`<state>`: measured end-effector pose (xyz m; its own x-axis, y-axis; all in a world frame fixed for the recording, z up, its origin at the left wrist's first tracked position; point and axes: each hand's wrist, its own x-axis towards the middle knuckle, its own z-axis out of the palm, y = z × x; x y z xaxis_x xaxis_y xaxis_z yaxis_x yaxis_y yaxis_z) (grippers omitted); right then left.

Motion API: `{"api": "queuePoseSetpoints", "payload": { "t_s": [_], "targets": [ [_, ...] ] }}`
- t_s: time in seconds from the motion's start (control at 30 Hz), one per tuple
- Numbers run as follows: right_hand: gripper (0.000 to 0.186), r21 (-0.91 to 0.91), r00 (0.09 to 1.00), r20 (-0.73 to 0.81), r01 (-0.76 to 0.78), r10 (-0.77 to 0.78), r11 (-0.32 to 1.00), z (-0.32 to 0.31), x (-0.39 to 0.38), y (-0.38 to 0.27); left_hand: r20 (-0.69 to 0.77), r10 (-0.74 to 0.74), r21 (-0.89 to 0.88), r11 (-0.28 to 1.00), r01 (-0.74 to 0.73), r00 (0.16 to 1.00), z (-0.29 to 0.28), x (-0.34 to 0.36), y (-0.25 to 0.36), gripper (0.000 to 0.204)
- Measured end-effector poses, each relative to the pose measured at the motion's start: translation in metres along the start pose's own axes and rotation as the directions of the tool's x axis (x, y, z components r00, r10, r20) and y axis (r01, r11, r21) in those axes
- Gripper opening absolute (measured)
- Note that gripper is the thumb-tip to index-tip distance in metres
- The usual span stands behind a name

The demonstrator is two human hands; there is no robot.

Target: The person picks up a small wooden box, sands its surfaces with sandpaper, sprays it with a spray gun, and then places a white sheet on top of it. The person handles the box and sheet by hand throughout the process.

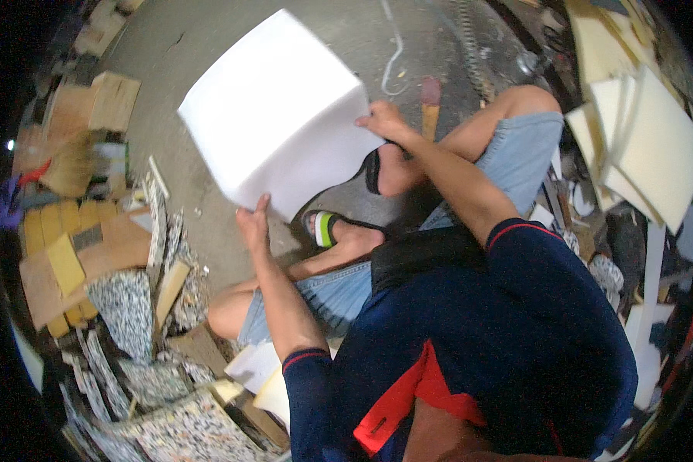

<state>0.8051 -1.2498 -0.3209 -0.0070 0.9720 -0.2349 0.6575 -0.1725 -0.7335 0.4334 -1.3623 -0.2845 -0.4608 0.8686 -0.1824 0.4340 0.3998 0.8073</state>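
Note:
A large white foam sheet [266, 100] is held out in front of me, bent so that its near part hangs down toward my feet. My left hand [252, 223] is closed on its near left edge, thumb on top. At the right edge my right hand [383, 123] grips it, with the fingers partly hidden by the sheet. The sheet's wavy lower edge hangs just above my sandals [325, 229]. Just beyond my right hand, a wooden-handled tool [430, 108] with a reddish end lies on the floor; its kind is unclear.
Speckled foam scraps [123, 308] and cardboard [73, 266] are piled at my left, near a straw broom [69, 165]. Cream foam sheets [651, 146] lean in a stack at the right. A pale hose or cord [396, 54] and a coiled hose [473, 46] lie ahead on the concrete floor.

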Motion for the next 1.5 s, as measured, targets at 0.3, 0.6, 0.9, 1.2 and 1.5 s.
{"api": "queuePoseSetpoints", "payload": {
  "t_s": [0.3, 0.6, 0.9, 1.2, 1.5],
  "targets": [
    [0.049, 0.01, 0.989, -0.089, 0.122, -0.121, 0.992, -0.018, -0.009, -0.026, -0.041, 0.025, -0.177, 0.984, -0.031, 0.999, 0.016, 0.017, 0.002, 0.044],
    [0.047, 0.043, 0.979, -0.039, 0.202, -0.201, 0.978, -0.038, 0.037, -0.045, -0.066, 0.096, -0.39, 0.914, -0.114, 0.993, 0.006, 0.038, 0.034, 0.043],
    [0.078, 0.292, 0.974, -0.03, 0.222, -0.223, 0.93, -0.087, 0.128, -0.158, 0.026, 0.061, -0.648, 0.761, -0.03, 0.998, -0.016, 0.142, 0.108, 0.059],
    [0.093, 0.189, 0.934, -0.177, 0.342, -0.31, 0.921, -0.108, 0.181, -0.219, -0.022, 0.146, -0.558, 0.819, -0.133, 0.989, -0.042, 0.177, 0.167, 0.079],
    [0.098, 0.359, 0.991, -0.013, 0.126, -0.13, 0.925, -0.105, 0.17, -0.189, 0.08, -0.009, -0.504, 0.862, 0.048, 0.997, -0.042, 0.168, 0.166, 0.092]
  ]
}}
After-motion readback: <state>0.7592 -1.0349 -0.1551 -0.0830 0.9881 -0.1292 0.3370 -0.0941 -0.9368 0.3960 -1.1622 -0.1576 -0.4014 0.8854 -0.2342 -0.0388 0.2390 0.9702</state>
